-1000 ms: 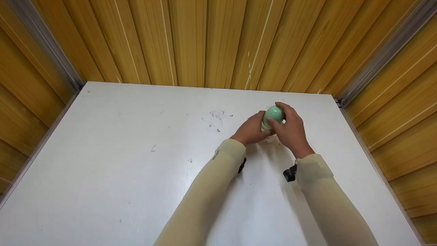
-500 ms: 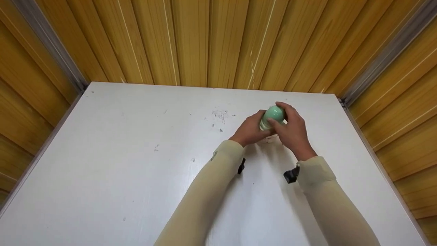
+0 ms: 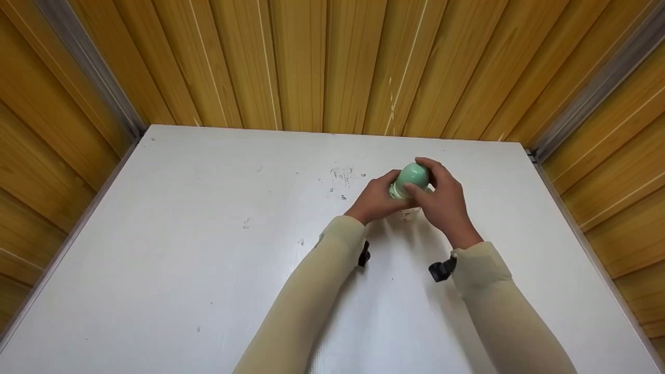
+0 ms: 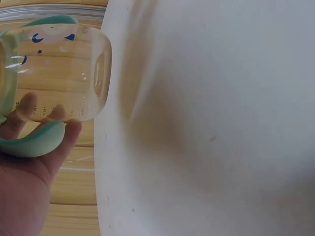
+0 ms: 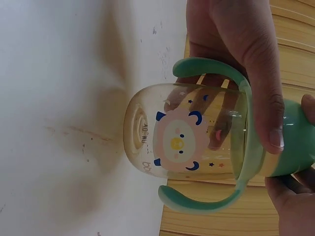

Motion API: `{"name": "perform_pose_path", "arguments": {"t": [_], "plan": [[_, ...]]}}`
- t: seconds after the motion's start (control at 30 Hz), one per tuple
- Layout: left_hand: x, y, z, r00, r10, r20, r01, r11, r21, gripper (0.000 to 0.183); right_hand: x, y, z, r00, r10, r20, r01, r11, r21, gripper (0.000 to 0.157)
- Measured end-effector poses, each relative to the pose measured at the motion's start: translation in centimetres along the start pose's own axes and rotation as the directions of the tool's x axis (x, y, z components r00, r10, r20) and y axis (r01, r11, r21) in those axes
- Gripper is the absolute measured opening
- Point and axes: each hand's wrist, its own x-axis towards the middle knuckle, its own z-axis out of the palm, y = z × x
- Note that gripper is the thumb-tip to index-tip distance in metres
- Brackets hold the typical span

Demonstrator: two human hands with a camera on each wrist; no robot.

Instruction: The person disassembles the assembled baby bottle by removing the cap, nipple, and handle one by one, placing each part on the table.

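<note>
Baby bottle (image 5: 189, 132), being held right of centre in the head frame. At left, the far corner of the white table (image 3: 218, 275) is appearing farther right than one second ago. Next, the left hand (image 3: 376, 200) is gripping the bottle at its pale collar (image 3: 398, 192); the green cap (image 3: 414, 175) is sitting slightly farther left in the frame than before; the right hand (image 3: 444, 202) is pinching the cap between thumb and fingers.
</note>
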Motion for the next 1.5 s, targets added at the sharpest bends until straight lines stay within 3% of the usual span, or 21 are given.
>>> {"name": "perform_pose_path", "arguments": {"t": [0.4, 1.13, 1.5], "plan": [[-1.5, -0.7, -1.8, 1.000, -0.009, 0.006, 0.010, 0.998, -0.066, 0.066, -0.5, -1.5, 1.4, 1.000, -0.008, 0.013, 0.007, 0.999, 0.036, 0.058], [-4.6, -2.6, -5.7, 1.000, 0.023, 0.016, -0.021, 0.992, -0.127, 0.059, -1.2, -3.6, 5.2, 0.993, -0.116, 0.035, 0.110, 0.985, 0.131, 0.054], [-6.1, -3.1, -7.2, 1.000, 0.013, -0.009, -0.013, 0.995, -0.097, 0.059, -2.4, -7.4, 5.7, 0.991, -0.114, 0.075, 0.098, 0.975, 0.199, 0.053]]}}
